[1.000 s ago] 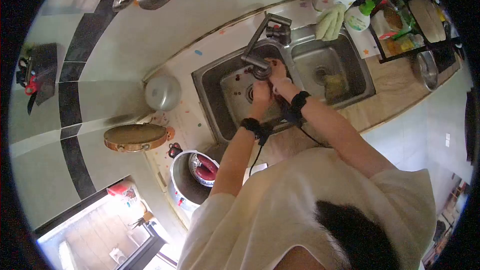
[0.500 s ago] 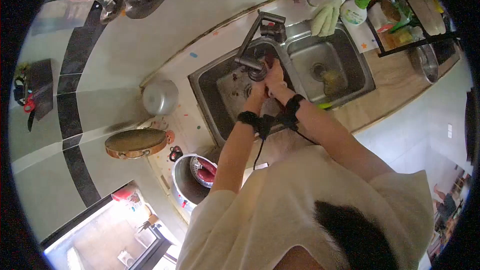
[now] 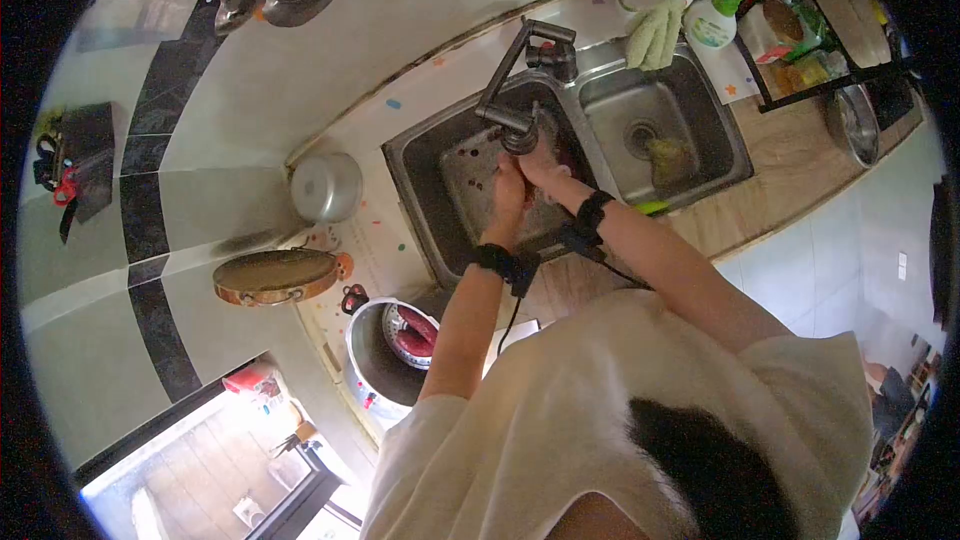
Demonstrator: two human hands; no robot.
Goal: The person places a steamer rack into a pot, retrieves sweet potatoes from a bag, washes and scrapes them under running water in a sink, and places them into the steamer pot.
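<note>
My left hand (image 3: 509, 190) and my right hand (image 3: 545, 168) are close together in the left sink basin (image 3: 420, 190), under the dark faucet (image 3: 518, 137). Their fingers look curled inward, partly hidden by the faucet head and by each other. Something dark reddish shows beside and between them, but its shape is not clear. Small dark red bits (image 3: 474, 183) lie scattered on the basin floor. Both wrists wear black bands.
At lower left stands a metal pot (image 3: 360, 365) holding reddish-purple long pieces (image 3: 415, 330) on a perforated steamer. A light-green glove (image 3: 655, 32) hangs over the right basin (image 3: 640, 100). Bottles (image 3: 712, 22) stand behind. A small metal pot (image 3: 326, 188) sits by the wall.
My hands have shifted slightly lower in the basin and turned, and my wrists have moved apart. The view has shifted a little.
</note>
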